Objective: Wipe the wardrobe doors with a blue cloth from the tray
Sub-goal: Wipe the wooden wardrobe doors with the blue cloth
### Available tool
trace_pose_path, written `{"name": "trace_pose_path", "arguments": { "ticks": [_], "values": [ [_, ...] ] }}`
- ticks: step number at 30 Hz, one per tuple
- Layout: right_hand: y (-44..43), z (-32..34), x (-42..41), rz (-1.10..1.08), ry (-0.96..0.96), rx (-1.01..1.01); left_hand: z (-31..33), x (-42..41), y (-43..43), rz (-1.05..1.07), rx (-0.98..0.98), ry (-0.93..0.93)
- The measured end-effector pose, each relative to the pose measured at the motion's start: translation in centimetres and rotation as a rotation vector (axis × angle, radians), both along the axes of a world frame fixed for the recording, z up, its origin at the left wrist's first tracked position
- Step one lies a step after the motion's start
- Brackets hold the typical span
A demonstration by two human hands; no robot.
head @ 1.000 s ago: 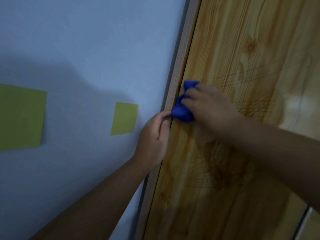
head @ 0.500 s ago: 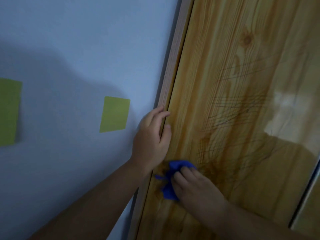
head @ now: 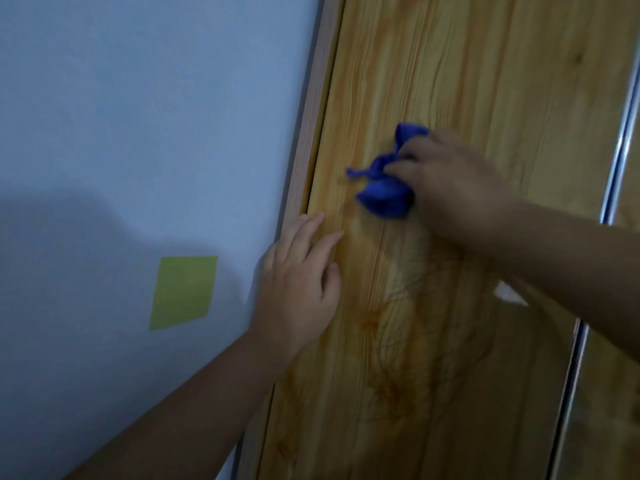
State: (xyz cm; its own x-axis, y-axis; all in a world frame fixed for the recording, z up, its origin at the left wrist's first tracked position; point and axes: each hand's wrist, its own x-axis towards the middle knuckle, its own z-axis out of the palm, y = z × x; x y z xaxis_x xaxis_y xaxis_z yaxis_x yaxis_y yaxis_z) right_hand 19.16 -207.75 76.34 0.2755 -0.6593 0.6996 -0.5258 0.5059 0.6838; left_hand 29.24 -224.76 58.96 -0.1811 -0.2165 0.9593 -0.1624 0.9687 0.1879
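Observation:
A glossy wood-grain wardrobe door (head: 450, 71) fills the right half of the view. My right hand (head: 450, 188) presses a bunched blue cloth (head: 384, 195) against the door, and the cloth sticks out to the left of my fingers. My left hand (head: 298, 289) lies flat with fingers spread on the door's left edge, where it meets the pale wooden frame (head: 311, 109), below and left of the cloth. The tray is not in view.
A light blue wall (head: 138, 116) takes up the left side, with a green square note (head: 183, 292) stuck on it. A metal strip (head: 620, 161) runs down the door's right edge, with another wood panel beyond it.
My right hand has swept the blue cloth from low on the door back up and to the right. My left hand has stayed on the door's left edge, its fingers now spread flatter.

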Motion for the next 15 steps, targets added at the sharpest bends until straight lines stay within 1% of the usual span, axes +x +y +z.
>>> {"name": "trace_pose_path", "arguments": {
  "ticks": [3,5,7,9,11,13,15],
  "values": [
    [0.7,3.3,-0.7,0.043,-0.097,-0.155,0.7,-0.7,0.0,0.049,0.017,-0.046],
    [0.5,2.3,-0.4,0.043,-0.102,-0.153,0.5,-1.0,-0.3,0.084,0.005,-0.065],
    [0.4,-0.8,0.2,0.035,-0.021,-0.106,0.3,-1.2,-0.5,0.096,-0.007,-0.062],
    [0.4,-5.4,0.7,0.013,-0.023,0.005,0.3,-1.4,-0.7,0.108,-0.013,-0.056],
    [0.3,-11.1,0.7,0.013,-0.096,0.183,0.2,-1.5,-0.7,0.119,-0.005,-0.054],
    [0.8,-16.6,0.3,0.063,-0.157,0.340,0.1,-1.6,-0.5,0.118,-0.004,-0.049],
    [1.5,-20.3,-0.4,0.137,-0.083,0.469,0.0,-1.7,-0.5,0.133,-0.019,-0.038]
  ]
}}
